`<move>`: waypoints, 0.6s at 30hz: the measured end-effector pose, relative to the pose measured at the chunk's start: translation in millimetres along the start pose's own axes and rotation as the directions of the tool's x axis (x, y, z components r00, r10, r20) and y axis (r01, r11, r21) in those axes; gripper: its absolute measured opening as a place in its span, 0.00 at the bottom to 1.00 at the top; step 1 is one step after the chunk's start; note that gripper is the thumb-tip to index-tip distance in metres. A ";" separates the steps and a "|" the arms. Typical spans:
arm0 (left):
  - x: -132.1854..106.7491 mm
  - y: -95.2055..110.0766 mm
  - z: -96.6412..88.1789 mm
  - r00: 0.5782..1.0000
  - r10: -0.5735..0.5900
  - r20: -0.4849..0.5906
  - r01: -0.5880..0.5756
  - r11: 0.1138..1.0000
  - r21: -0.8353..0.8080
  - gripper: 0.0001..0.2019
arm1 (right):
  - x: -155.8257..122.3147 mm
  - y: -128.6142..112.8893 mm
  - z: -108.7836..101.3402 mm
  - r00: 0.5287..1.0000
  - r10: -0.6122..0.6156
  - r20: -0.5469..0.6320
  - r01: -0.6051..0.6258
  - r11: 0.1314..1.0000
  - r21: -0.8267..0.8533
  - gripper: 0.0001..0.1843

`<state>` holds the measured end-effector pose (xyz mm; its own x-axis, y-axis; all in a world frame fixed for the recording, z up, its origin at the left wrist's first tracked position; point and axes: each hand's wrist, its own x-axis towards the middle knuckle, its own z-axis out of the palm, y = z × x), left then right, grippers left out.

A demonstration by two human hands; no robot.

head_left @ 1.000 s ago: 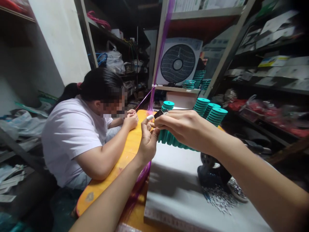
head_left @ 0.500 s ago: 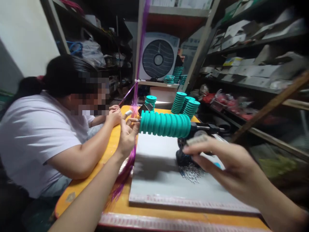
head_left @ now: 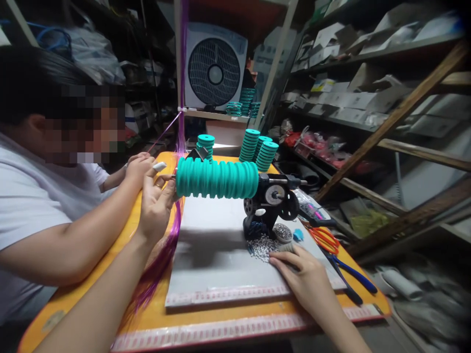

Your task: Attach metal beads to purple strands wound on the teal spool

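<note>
A row of ribbed green foam spools (head_left: pixel 217 179) sits on the shaft of a black hand-cranked winder (head_left: pixel 274 201). At the row's left end, my left hand (head_left: pixel 156 208) has thumb and fingers closed on the thin shaft end; one of its fingers wears a white wrap. My right hand (head_left: pixel 311 277) is low over the white board (head_left: pixel 209 255), its fingertips drawn together at the edge of a pile of small silver pieces (head_left: pixel 263 246). Whatever lies between those fingertips is too small to make out. Behind the pile stands a round tub (head_left: pixel 283 233) of similar pieces.
Blue-handled pliers (head_left: pixel 355 277) and orange-handled scissors (head_left: pixel 326 240) lie right of the board. Purple strands (head_left: pixel 176 225) hang down at the left. A co-worker (head_left: pixel 55 206) sits on the left, forearm on the yellow table (head_left: pixel 88 294). More green spools (head_left: pixel 250 144) stand behind.
My right hand has gone down from near the winder to the silver pieces. My left hand stays at the shaft end. The view has shifted right, bringing the pliers and scissors into sight.
</note>
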<state>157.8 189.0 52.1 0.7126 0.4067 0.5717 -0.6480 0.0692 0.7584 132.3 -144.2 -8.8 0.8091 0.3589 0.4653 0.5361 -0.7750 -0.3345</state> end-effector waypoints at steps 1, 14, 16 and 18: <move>-0.2 0.1 -0.3 1.000 -0.002 -0.004 0.002 1.000 -0.004 0.23 | 1.4 -1.8 1.0 1.000 -0.009 0.001 0.009 1.000 0.001 0.13; -1.9 3.6 0.0 0.997 -0.074 -0.032 0.071 0.994 -0.088 0.24 | -1.3 12.5 -6.2 0.996 -0.086 -0.030 0.086 0.996 0.015 0.13; -2.0 2.5 -1.6 0.996 -0.079 -0.036 0.076 0.994 -0.074 0.23 | -0.8 11.1 -6.6 0.996 -0.080 -0.041 0.081 0.996 0.024 0.14; -2.0 1.5 -2.5 0.996 -0.086 -0.037 0.083 0.994 -0.065 0.23 | 0.1 9.9 -6.5 0.996 -0.082 -0.030 0.084 0.996 0.037 0.13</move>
<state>154.7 190.5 51.3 0.7550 0.4330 0.4924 -0.6025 0.1618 0.7816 136.2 -155.3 -6.7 0.7547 0.4060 0.5154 0.6104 -0.7225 -0.3247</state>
